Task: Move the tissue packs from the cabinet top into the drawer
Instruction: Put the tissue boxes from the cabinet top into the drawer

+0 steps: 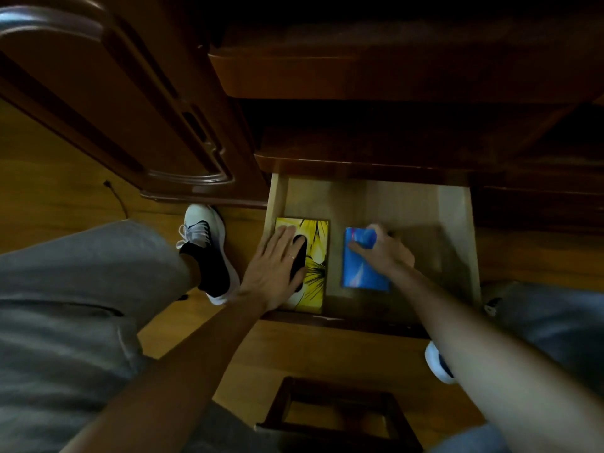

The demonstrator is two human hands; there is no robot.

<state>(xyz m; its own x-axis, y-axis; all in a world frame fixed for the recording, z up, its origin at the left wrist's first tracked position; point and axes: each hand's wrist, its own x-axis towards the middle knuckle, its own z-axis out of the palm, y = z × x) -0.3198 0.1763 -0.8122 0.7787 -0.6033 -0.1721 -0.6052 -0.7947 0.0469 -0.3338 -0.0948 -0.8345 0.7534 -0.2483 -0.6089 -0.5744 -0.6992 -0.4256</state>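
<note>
Two tissue packs: yellow pack (315, 256), blue pack (361, 266). One open drawer (457, 243). Two shoes.

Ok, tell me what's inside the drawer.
Drawer: a yellow box under the flat left hand, and a blue pack gripped by the right hand. Its back is hidden under the cabinet.

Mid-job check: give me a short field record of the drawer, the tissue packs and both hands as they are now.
drawer: light wooden drawer, pulled open under the dark wooden cabinet
yellow pack: yellow flower-print tissue box, flat at the drawer's left side
blue pack: blue soft tissue pack, flat in the middle, apart from the yellow box
left hand: left hand lies flat on the yellow box, fingers straight
right hand: right hand grips the blue pack's far end
drawer right part: bare wood
</note>
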